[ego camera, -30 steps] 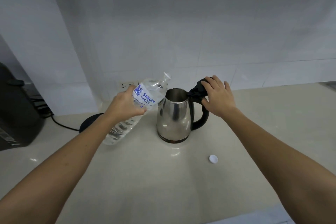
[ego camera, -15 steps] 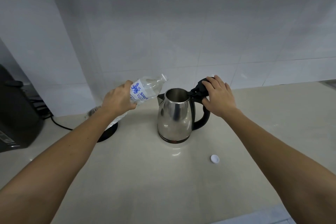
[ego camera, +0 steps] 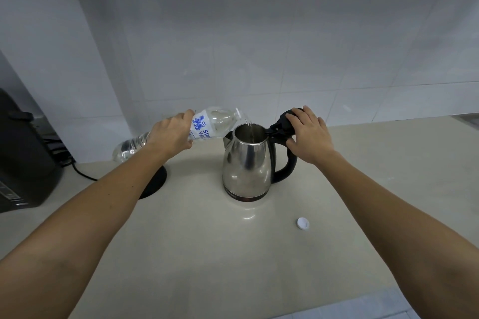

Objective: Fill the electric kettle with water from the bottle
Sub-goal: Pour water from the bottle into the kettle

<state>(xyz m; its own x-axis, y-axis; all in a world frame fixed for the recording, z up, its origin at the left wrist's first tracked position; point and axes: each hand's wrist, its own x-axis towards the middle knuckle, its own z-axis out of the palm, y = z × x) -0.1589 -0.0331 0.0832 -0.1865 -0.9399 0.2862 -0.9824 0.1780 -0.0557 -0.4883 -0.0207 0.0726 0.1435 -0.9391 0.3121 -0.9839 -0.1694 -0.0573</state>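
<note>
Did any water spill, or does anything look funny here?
No spill shows on the beige counter. The clear plastic water bottle pours straight into the open stainless steel kettle. The small white bottle cap lies loose, and the kettle stands off its black round base; neither looks wrong.

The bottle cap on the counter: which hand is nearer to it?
Right. The right hand rests on the kettle's lid, above the cap; the left hand holds the bottle farther left.
</note>
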